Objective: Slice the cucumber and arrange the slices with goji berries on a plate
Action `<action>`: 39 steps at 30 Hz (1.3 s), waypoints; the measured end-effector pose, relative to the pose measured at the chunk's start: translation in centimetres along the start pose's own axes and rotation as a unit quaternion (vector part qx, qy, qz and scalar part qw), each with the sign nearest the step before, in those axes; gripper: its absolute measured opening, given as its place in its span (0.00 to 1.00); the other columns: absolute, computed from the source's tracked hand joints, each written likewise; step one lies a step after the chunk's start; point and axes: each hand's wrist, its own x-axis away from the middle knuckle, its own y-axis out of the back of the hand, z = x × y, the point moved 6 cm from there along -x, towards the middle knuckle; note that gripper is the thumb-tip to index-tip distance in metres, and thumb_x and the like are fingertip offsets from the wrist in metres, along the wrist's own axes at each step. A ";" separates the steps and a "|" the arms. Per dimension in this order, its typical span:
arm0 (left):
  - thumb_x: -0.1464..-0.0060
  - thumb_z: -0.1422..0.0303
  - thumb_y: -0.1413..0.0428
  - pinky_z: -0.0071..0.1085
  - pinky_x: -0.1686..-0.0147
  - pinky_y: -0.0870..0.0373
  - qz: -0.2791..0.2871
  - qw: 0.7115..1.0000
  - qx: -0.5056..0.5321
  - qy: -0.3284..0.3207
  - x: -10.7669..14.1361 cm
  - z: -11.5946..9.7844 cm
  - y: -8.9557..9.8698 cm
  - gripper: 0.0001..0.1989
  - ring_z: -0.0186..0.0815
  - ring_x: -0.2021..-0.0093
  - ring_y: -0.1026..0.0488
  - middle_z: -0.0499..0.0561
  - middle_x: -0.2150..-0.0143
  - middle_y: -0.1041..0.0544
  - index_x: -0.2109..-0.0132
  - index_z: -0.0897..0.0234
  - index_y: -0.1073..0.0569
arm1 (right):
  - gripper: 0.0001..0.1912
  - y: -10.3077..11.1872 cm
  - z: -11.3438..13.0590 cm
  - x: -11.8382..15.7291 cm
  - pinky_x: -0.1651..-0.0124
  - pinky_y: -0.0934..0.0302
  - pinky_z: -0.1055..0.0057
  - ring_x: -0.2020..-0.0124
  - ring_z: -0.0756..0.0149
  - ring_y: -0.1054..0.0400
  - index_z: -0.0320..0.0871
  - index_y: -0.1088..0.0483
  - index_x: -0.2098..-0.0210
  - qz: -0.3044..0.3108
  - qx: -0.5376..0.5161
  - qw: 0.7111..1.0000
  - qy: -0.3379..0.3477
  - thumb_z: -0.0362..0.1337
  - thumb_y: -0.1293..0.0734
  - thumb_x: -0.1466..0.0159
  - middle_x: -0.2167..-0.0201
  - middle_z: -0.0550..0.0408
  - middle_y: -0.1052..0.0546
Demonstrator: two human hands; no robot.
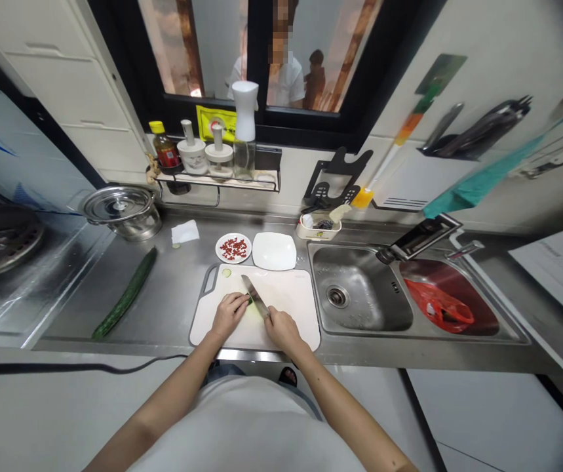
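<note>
Right grip [282, 328] closed round the handle of a flat steel knife [255, 295], left grip [228, 314] pinching a green cucumber piece [250, 300], apparently to steady it beside the blade, on the smooth white board [288, 295] at lower centre; bumpy, slender whole cucumber [128, 295] left of centre on the steel desk [172, 288].

Light soft, fairly bright, board [286, 314] palest; glare streaked counter [79, 275] far left; glints dotted pot [138, 226] and sink [369, 313]; window [258, 59] looked dim, one patch pixelated; edges stretched, upper right blurred, corner went black
</note>
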 end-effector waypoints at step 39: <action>0.39 0.66 0.51 0.37 0.55 0.31 -0.004 1.000 -0.001 0.011 -0.1 0.3 -0.2 0.12 0.37 0.56 0.29 0.53 0.57 0.23 0.55 0.60 0.25 | 0.15 1.3 0.2 1.8 0.62 0.44 0.71 0.57 0.59 0.29 0.37 0.32 0.54 0.082 0.016 0.996 0.015 0.29 0.45 0.36 0.59 0.41 0.24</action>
